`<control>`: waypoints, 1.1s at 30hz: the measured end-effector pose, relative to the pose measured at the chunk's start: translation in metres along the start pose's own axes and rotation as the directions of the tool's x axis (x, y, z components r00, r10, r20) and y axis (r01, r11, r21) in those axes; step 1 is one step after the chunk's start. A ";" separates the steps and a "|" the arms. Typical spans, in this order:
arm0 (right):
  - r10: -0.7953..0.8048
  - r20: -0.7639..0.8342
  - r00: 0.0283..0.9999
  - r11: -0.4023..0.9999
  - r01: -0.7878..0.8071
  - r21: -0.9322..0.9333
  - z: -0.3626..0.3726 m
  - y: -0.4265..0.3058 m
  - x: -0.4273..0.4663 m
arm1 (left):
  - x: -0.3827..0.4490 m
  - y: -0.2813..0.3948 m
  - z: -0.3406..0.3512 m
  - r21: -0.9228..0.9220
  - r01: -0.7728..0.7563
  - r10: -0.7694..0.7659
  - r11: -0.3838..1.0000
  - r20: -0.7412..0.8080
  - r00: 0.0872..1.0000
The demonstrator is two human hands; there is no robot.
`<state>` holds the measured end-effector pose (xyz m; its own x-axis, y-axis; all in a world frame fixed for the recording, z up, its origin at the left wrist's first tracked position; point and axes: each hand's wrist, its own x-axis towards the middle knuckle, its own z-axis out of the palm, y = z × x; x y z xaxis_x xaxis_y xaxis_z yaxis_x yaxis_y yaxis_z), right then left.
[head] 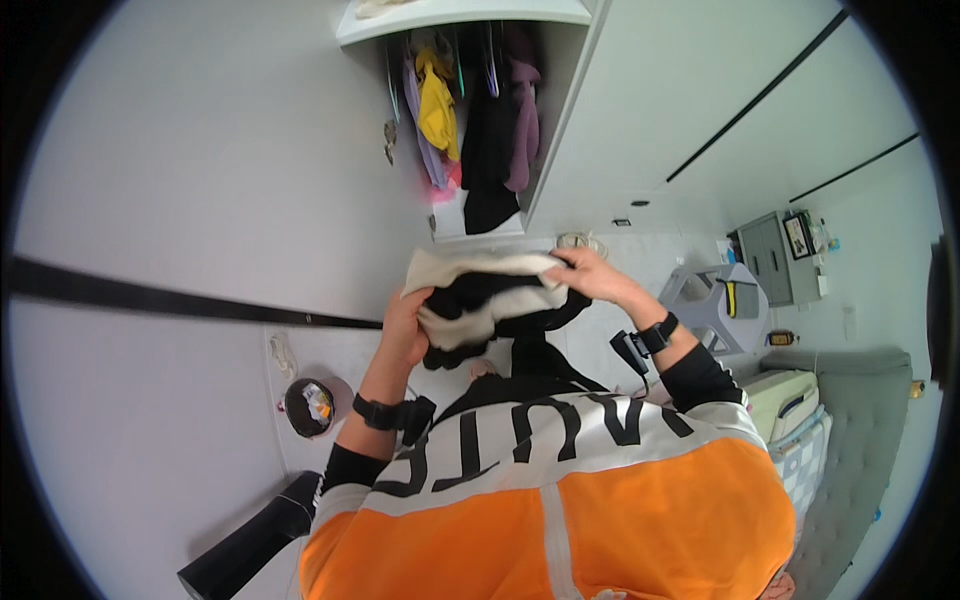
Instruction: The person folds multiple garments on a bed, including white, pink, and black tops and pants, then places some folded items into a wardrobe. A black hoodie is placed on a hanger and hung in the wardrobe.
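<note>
A black and cream-white garment point(491, 315) is stretched between my two hands, blurred by motion. Its pale band point(487, 262) forms a loop around a dark inside, and black cloth hangs beneath. My left hand point(407, 324) grips the band's left end. At the upper right end, my right hand point(592, 276) pinches the cloth between thumb and fingers. Beyond the garment stands an open wardrobe point(556, 127). In it hang a yellow garment point(436, 109), a black garment point(489, 150) and a mauve one point(523, 120). What kind of garment I hold cannot be settled.
A waste bin point(307, 409) with litter and a shoe point(283, 355) are on the floor at left. A black cylinder point(255, 536) lies at lower left. To the right are a grey stool point(705, 300), a cabinet point(780, 262) and a bed's tufted headboard point(870, 427).
</note>
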<state>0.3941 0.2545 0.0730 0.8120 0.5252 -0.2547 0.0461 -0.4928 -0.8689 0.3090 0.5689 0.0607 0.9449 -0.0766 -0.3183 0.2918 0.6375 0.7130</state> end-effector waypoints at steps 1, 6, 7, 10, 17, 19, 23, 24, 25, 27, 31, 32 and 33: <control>-0.009 0.146 0.989 0.998 0.018 -0.063 -0.003 0.010 0.017 | 0.002 0.002 0.004 -0.063 0.041 -0.043 0.997 -0.032 0.999; -0.140 0.218 0.966 0.936 0.058 0.347 -0.041 0.014 0.166 | 0.012 0.009 0.021 0.007 0.196 -0.195 0.981 -0.094 0.976; -0.235 0.010 0.972 0.913 0.217 0.347 -0.049 0.007 0.204 | 0.015 0.011 0.024 0.046 0.213 -0.209 0.976 -0.071 0.975; -0.098 -0.534 0.840 0.993 0.118 0.004 -0.071 -0.015 0.322 | 0.019 0.011 0.029 0.070 0.217 -0.205 0.974 -0.145 0.968; 0.116 -0.595 0.795 0.984 -0.172 -0.037 -0.099 -0.014 0.494 | 0.016 0.012 0.028 -0.025 0.120 -0.121 0.992 -0.365 0.923; 0.082 -0.558 0.826 0.983 0.024 0.181 -0.097 -0.009 0.516 | 0.013 0.009 0.024 -0.041 0.114 -0.120 0.993 -0.407 0.905; -0.036 -0.773 0.633 0.996 -0.037 -0.077 -0.095 0.008 0.518 | 0.012 0.000 0.016 -0.108 0.069 -0.111 0.992 -0.449 0.887; -0.046 -0.812 0.581 0.999 0.046 -0.024 -0.097 0.012 0.514 | 0.014 -0.001 0.013 -0.120 0.066 -0.114 0.991 -0.456 0.883; -0.033 -0.806 0.591 0.999 0.035 -0.016 -0.100 0.014 0.511 | 0.014 -0.003 0.012 -0.128 0.035 -0.088 0.991 -0.433 0.897; -0.030 -0.822 0.569 0.999 0.028 -0.017 -0.108 0.015 0.510 | 0.016 -0.004 0.009 -0.116 0.056 -0.103 0.992 -0.464 0.880; 0.085 -0.682 0.727 0.982 0.054 0.180 -0.128 0.009 0.535 | 0.022 -0.004 0.008 -0.092 0.080 -0.113 0.993 -0.451 0.885; 0.076 -0.651 0.755 0.978 0.071 0.197 -0.134 0.008 0.544 | 0.024 -0.003 0.009 -0.080 0.079 -0.106 0.994 -0.424 0.899; 0.024 -0.649 0.760 0.994 0.053 0.098 -0.140 0.012 0.551 | 0.025 -0.003 0.010 -0.095 0.102 -0.133 0.990 -0.418 0.899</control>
<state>0.9230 0.4411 -0.0183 0.9961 -0.0630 0.0612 0.0316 -0.3936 -0.9187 0.3336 0.5575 0.0564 0.7486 0.1667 -0.6418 0.3717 0.6960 0.6143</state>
